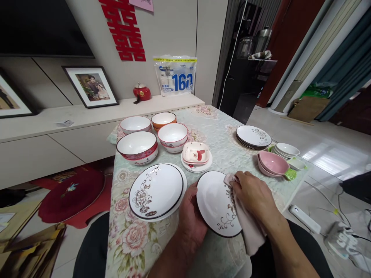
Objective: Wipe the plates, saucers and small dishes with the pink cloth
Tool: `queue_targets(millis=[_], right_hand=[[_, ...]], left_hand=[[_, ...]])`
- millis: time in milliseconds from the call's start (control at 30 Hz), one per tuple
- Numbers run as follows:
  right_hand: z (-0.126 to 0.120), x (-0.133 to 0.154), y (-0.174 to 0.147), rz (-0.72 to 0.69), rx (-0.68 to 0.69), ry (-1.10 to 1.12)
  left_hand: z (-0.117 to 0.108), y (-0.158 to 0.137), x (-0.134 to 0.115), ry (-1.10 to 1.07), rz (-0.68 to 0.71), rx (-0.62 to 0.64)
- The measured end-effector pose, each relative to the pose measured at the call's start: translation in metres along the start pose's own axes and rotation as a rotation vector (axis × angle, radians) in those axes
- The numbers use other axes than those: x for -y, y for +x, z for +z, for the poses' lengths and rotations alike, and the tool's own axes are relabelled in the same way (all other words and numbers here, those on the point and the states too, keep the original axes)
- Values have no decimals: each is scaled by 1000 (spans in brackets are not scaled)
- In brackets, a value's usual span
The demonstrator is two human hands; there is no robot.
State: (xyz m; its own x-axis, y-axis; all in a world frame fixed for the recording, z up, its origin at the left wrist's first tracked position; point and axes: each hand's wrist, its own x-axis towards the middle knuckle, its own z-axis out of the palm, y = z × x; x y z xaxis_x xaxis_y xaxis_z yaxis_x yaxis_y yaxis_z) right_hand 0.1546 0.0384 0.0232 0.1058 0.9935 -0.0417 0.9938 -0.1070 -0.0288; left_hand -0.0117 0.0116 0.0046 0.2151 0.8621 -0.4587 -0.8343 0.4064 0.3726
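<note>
A white plate (213,197) with a dark rim and brown flowers is tilted over the near part of the table. My left hand (191,216) grips its left edge, the thumb at the rim and the fingers underneath. Bunched in my right hand (255,193) is a pale pink cloth (246,227), pressed to the plate's right rim and hanging down beside it. To the left lies a larger flowered plate (162,189), resting on another white plate. Small square dishes (195,153) sit on white saucers just beyond my hands.
Stacked bowls (137,144) stand at the table's far left. On the right are a pile of flowered plates (252,135), pink bowls (272,162) and small white dishes (286,150). A flowered cloth (133,235) covers the table. A ledge behind holds a red jar (142,92) and a plastic package (175,77).
</note>
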Motion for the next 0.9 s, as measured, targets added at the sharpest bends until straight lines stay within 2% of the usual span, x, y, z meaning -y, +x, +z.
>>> queue_targets(millis=[67, 133, 300, 400, 433, 500, 600, 667, 800, 900], right_hand=[[3, -1, 3, 22, -16, -4], [8, 2, 6, -43, -39, 31], [24, 20, 8, -372, -252, 242], [29, 29, 7, -551, -296, 365], [28, 30, 7, -552, -301, 376], [24, 27, 7, -446, -278, 341], [12, 14, 5, -183, -131, 165], [5, 4, 3, -82, -30, 45], [1, 0, -2, -6, 33, -70], [8, 11, -4, -47, -34, -78]], left_hand=[[-2, -1, 2, 28, 12, -6], [-3, -1, 5, 72, 29, -27], [-6, 0, 10, 130, 20, -41], [-6, 0, 10, 110, 0, -31], [-6, 0, 10, 101, -1, -27], [-6, 0, 10, 90, 4, -26], [-6, 0, 9, 86, 15, -27], [-6, 0, 10, 80, 27, -24], [-5, -1, 10, 65, 51, -4], [-4, -1, 9, 49, 51, 19]])
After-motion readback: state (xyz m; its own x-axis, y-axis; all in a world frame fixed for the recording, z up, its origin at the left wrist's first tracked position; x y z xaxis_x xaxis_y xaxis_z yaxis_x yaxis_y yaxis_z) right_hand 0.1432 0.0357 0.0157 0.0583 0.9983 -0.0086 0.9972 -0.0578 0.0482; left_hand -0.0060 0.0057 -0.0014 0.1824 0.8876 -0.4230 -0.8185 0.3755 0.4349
